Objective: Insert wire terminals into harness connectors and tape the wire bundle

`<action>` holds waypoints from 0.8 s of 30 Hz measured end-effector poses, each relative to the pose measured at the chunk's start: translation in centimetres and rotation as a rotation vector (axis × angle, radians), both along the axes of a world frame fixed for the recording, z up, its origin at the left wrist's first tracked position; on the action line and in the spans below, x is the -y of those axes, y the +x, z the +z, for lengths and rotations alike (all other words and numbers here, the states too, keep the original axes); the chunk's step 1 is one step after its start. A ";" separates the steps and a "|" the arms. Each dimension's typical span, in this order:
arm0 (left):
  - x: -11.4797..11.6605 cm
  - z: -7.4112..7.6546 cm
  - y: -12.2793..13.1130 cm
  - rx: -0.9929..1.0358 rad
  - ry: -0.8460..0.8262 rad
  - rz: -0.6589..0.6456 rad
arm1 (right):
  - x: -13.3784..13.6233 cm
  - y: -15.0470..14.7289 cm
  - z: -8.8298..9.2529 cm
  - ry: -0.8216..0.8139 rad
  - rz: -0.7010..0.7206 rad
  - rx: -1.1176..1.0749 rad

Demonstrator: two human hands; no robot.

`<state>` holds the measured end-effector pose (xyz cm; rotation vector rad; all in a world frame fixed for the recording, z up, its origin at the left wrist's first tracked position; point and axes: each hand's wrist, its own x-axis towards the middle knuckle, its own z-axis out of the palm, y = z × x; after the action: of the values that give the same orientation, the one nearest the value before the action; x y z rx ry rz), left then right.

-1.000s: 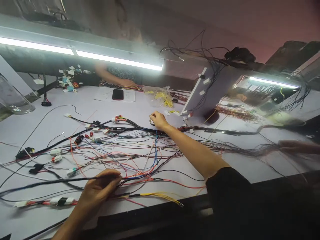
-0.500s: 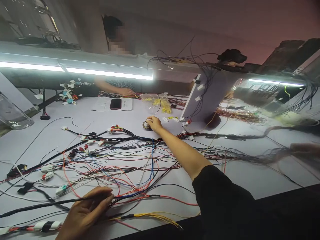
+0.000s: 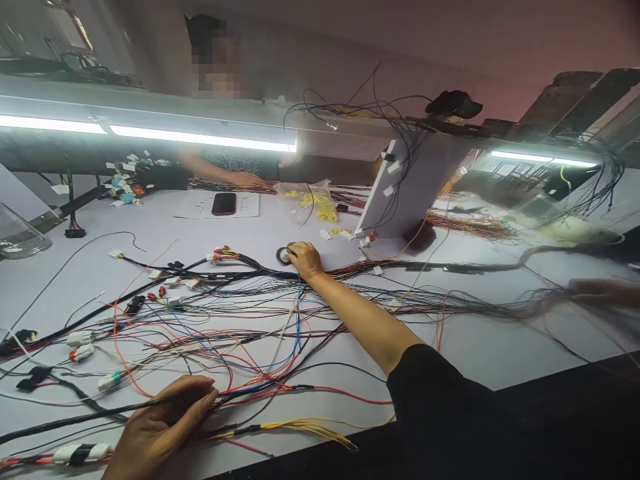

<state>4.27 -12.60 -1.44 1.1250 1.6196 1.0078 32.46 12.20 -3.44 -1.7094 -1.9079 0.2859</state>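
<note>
My left hand (image 3: 165, 423) is closed round a black-wrapped wire bundle (image 3: 65, 421) near the table's front edge, thumb and fingers pinching it where loose red, blue and black wires fan out. Farther off, my right hand (image 3: 305, 260) grips a roll of black tape (image 3: 283, 255), tilted up on its edge at the table surface. Just in front of that hand runs a long black wiring harness (image 3: 250, 272). Several white connectors (image 3: 80, 339) and loose coloured wires lie between my two hands. A bunch of yellow wires (image 3: 300, 425) sits right of my left hand.
Across the white table are a phone (image 3: 223, 204) on papers, a plastic bag of yellow parts (image 3: 310, 200) and an upright white panel (image 3: 400, 193). A co-worker's arm (image 3: 240, 177) rests behind them. At the right edge, another person's hand (image 3: 600, 292) holds wires.
My right hand has taken hold of the tape roll and tipped it up from lying flat. My left hand keeps its grip on the bundle. The view has shifted slightly.
</note>
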 end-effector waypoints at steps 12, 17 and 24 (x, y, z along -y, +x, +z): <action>-0.3 -0.4 -0.5 0.019 -0.001 -0.049 | 0.8 -1.3 2.8 -0.267 -0.196 0.151; -0.3 0.3 -0.5 0.109 0.037 -0.062 | 1.9 -0.8 6.1 -0.226 -0.115 0.138; -0.6 1.2 -0.8 -0.013 0.264 -0.130 | 15.1 -7.0 6.4 0.035 0.482 0.052</action>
<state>3.50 -12.04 -0.19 1.3969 1.4316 1.1527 25.51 -2.89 2.93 -1.2231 -2.3325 0.3866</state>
